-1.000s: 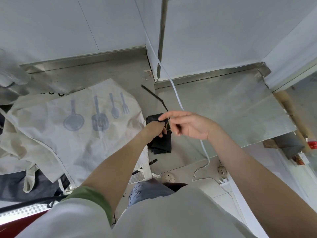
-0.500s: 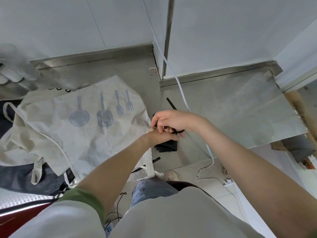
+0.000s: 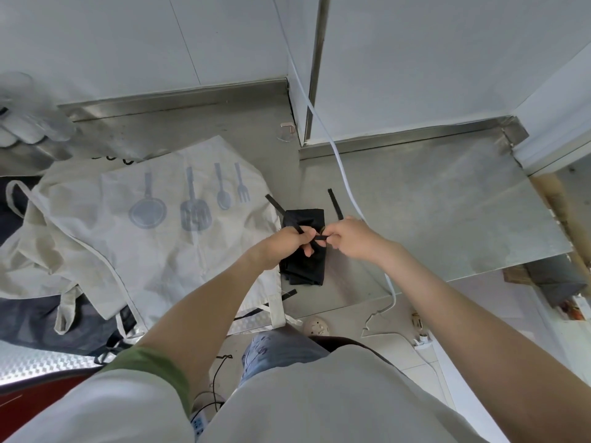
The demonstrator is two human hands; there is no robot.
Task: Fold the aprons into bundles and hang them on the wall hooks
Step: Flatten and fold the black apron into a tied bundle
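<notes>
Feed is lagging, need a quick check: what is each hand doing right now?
Left hand: closed, pinching the black apron straps.
Right hand: closed, also pinching those straps.

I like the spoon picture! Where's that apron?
In the head view's left half, the cream cloth apron with printed utensils lies spread on the steel counter, just left of the folded black apron bundle.

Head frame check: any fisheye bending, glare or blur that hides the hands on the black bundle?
Head view: fisheye bows the wall seams and steel counter edges; light soft and even, dull sheen on the steel, faint shadows. Sharp in this view: left hand, right hand, the black strap they pinch, the black apron bundle; a pale object at the far left edge is smeared.
</notes>
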